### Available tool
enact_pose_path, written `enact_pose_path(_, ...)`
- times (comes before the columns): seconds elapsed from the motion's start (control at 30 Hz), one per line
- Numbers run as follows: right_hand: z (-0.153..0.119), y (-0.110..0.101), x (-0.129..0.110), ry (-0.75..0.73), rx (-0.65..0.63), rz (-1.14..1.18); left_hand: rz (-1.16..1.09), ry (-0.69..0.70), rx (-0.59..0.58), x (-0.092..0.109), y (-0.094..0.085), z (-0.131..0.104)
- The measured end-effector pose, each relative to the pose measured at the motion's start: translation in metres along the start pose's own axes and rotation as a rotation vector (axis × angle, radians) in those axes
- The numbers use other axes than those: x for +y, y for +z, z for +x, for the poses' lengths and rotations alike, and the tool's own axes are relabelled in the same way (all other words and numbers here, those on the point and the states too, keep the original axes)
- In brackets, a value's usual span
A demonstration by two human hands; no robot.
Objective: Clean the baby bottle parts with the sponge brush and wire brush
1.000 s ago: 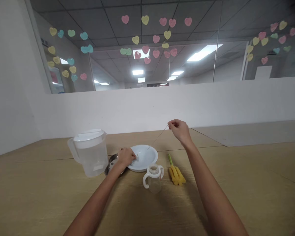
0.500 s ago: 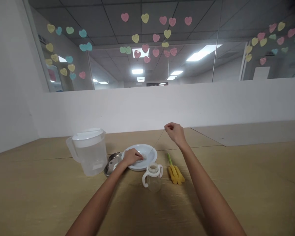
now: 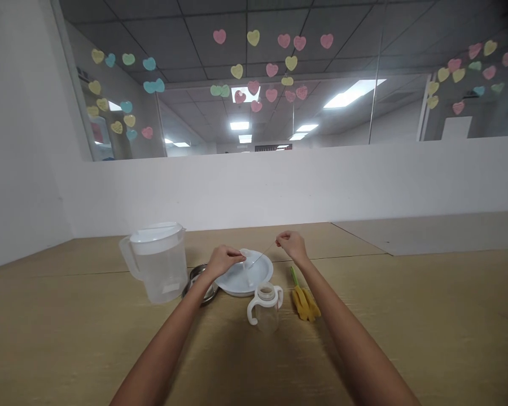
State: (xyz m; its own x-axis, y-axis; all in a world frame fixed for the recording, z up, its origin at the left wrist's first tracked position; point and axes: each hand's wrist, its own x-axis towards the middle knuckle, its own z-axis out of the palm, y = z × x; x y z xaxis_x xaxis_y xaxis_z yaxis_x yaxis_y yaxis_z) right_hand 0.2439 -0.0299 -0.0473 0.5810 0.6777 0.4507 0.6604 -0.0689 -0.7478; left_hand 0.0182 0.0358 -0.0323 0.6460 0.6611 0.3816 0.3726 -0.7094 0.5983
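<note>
Thin wire slants down from the right hand toward a pale piece over the bowl

The right hand [image 3: 292,246] has its fingertips drawn together on one end of a thin wire [image 3: 263,254], held up above the far right side of the bowl [image 3: 264,276]. From that pinch the wire's long axis runs down and to the left, so its free end lies over the bowl, close to the pale piece [image 3: 248,275].

The left hand [image 3: 224,260] is narrow too, thumb and fingers pinching the top of that piece at the bowl's left side. The piece hangs from the fingertips toward the near part of the bowl, its long axis roughly up and down in the view, so the wire comes at it aslant, from the right. Of the two hands, the left is nearer the piece, being in contact with it; the right reaches that spot only through the wire. Whether the wire's tip touches the piece is too fine to tell.

The two-handled cup [image 3: 267,316] stands upright just on the near side of the bowl. The yellow sponge [image 3: 305,304] lies to its right, green stem pointing away. The tray [image 3: 197,272] is partly under the left forearm, beside the jug [image 3: 163,273].
</note>
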Motion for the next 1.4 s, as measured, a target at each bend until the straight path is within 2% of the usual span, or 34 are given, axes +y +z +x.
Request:
enact_pose_path(0.23,-0.005,0.009,0.01,0.05,-0.131,-0.135,-0.217,0.018,0.159,0.03,-0.006,-0.007)
enact_pose_path(0.47,-0.018,0.005,0.0,0.039,-0.219,-0.182,-0.277,0.047,0.246,0.059,-0.013,-0.019)
enact_pose_path(0.6,-0.018,-0.014,-0.019,-0.023,-0.237,-0.138,-0.33,0.058,0.22,0.075,-0.016,-0.029)
enact_pose_path(0.8,-0.025,-0.066,-0.059,-0.173,-0.279,0.027,-0.372,0.099,0.176,0.089,-0.013,-0.038)
enact_pose_path(0.93,-0.041,-0.089,-0.079,-0.251,-0.425,0.201,-0.357,0.116,0.145,0.089,-0.009,-0.039)
enact_pose_path(1.1,-0.055,-0.098,-0.093,-0.374,-0.631,0.154,-0.353,0.113,0.114,0.092,-0.007,-0.04)
enact_pose_path(1.4,-0.065,-0.106,-0.101,-0.398,-0.732,0.06,-0.365,0.135,0.032,0.092,-0.002,-0.044)
